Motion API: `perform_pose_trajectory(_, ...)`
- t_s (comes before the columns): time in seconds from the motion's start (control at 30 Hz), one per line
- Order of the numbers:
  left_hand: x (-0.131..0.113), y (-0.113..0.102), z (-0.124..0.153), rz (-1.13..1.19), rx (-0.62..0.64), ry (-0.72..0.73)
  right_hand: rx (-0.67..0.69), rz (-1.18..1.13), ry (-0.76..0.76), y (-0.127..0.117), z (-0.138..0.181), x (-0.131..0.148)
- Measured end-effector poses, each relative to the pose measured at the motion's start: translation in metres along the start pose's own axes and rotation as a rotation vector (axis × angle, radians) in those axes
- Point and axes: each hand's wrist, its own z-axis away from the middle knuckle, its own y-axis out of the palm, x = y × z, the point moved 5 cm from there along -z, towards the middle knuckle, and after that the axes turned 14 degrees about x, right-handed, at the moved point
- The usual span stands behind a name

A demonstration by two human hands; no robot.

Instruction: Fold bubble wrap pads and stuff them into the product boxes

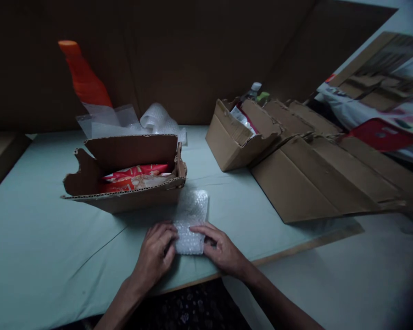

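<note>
A strip of bubble wrap [191, 206] lies on the pale green table cover in front of me, with its near part folded over. The fingers of my left hand [156, 245] curl onto its left edge. On the opposite edge my right hand [223, 250] grips it, index finger on top and thumb at the side. Whether anything lies inside the fold I cannot tell. Just beyond my left hand stands an open cardboard box [144, 201] with torn upper edges, holding red snack packets [136, 174].
Behind the open box are a bubble wrap roll [156, 119], clear plastic sheets [110, 121] and an orange bottle-shaped object [86, 78]. At right stand a cardboard box with packets and a bottle [227, 137], several more boxes [296, 183] and a red tray [382, 135]. A cardboard wall [192, 55] rises behind.
</note>
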Motion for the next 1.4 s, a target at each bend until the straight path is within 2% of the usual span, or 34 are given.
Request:
perform_pose_trajectory(0.07,-0.005,0.000,-0.004,0.002,0.057,0.024,-0.001,0.081,-0.012,-0.008,0.002,0.001)
perform_pose_trajectory(0.17,-0.007,0.004,-0.007,0.039,0.142,0.007,0.085,0.067,-0.020,-0.021,0.005,-0.002)
perform_pose_trajectory(0.23,-0.002,0.007,-0.008,0.066,0.096,-0.049,0.098,-0.030,-0.032,-0.030,0.004,-0.004)
perform_pose_trajectory(0.37,0.010,0.010,-0.017,0.037,-0.042,-0.197,0.011,-0.238,0.023,-0.042,-0.004,-0.015)
perform_pose_trajectory(0.43,0.011,0.014,-0.026,-0.026,0.011,-0.246,-0.004,-0.269,0.063,-0.043,-0.009,-0.019)
perform_pose_trajectory(0.57,0.007,0.022,-0.040,-0.224,0.255,-0.355,0.023,-0.259,0.071,-0.040,-0.015,-0.024)
perform_pose_trajectory(0.63,0.002,0.022,-0.040,-0.279,0.300,-0.370,0.029,-0.234,0.061,-0.040,-0.014,-0.025)
perform_pose_trajectory(0.7,-0.008,0.016,-0.036,-0.326,0.263,-0.313,-0.001,-0.190,0.038,-0.046,-0.012,-0.022)
perform_pose_trajectory(0.77,-0.023,0.002,-0.028,-0.393,0.165,-0.208,-0.072,-0.100,-0.010,-0.058,-0.013,-0.014)
perform_pose_trajectory(0.87,-0.052,-0.023,-0.015,-0.466,-0.008,-0.015,-0.240,0.143,-0.121,-0.086,-0.024,0.005)
perform_pose_trajectory(0.93,-0.067,-0.032,-0.010,-0.485,-0.054,0.085,-0.356,0.322,-0.186,-0.104,-0.039,0.016)
perform_pose_trajectory(1.0,-0.075,-0.029,-0.008,-0.468,-0.043,0.152,-0.401,0.477,-0.197,-0.115,-0.058,0.020)
perform_pose_trajectory(1.13,-0.071,0.000,-0.009,-0.368,0.001,0.168,-0.346,0.654,-0.111,-0.117,-0.075,0.009)
perform_pose_trajectory(1.23,-0.065,0.018,-0.009,-0.289,0.064,0.162,-0.374,0.717,-0.073,-0.113,-0.052,-0.001)
perform_pose_trajectory(1.4,-0.068,0.021,-0.013,-0.134,0.161,0.157,-0.454,0.574,-0.145,-0.111,0.016,-0.003)
